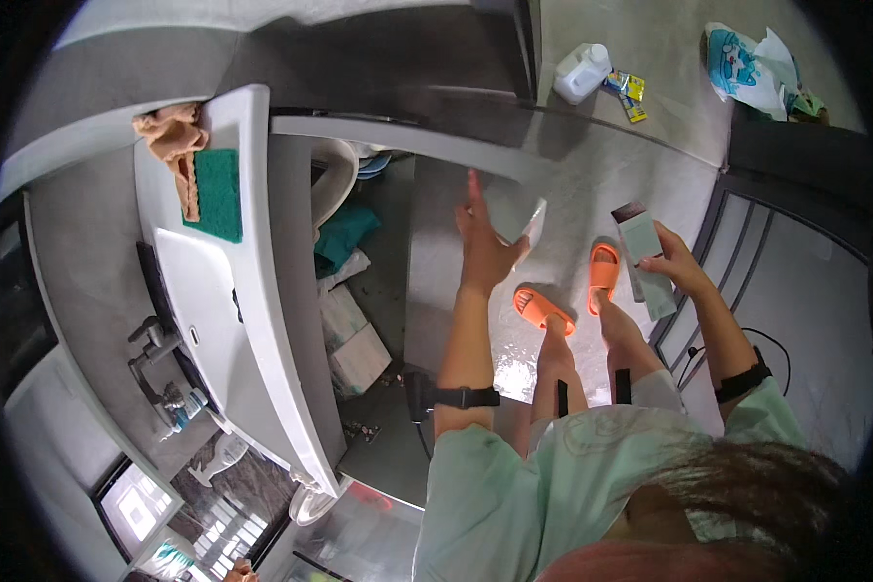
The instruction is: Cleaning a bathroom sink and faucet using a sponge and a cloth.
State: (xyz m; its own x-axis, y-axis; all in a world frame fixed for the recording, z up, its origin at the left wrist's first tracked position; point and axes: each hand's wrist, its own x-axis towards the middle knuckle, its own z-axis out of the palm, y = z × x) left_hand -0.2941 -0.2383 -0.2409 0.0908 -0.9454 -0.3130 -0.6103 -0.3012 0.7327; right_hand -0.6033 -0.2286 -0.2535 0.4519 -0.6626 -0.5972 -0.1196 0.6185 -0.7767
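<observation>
My left hand [484, 247] reaches forward over the floor beside the open vanity cabinet, its index finger stretched towards the cabinet's top rail. Between its thumb and palm it holds a thin white item [531, 231], partly hidden by the hand. In my right hand [676, 262] is a long pale cardboard box [639, 236] with a dark end, held between thumb and fingers. Another pale box or panel [657, 297] shows just below it, against the same hand. Both hands are apart, above the orange slippers.
Left stands a white washbasin [204, 298] with a faucet [149, 345], green scouring pad [220, 196] and tan cloth [174, 134]. Under it lie a teal bag [349, 233] and packages [360, 356]. A white jug [582, 73], yellow packets [631, 91] and plastic bag [746, 69] sit at the top right.
</observation>
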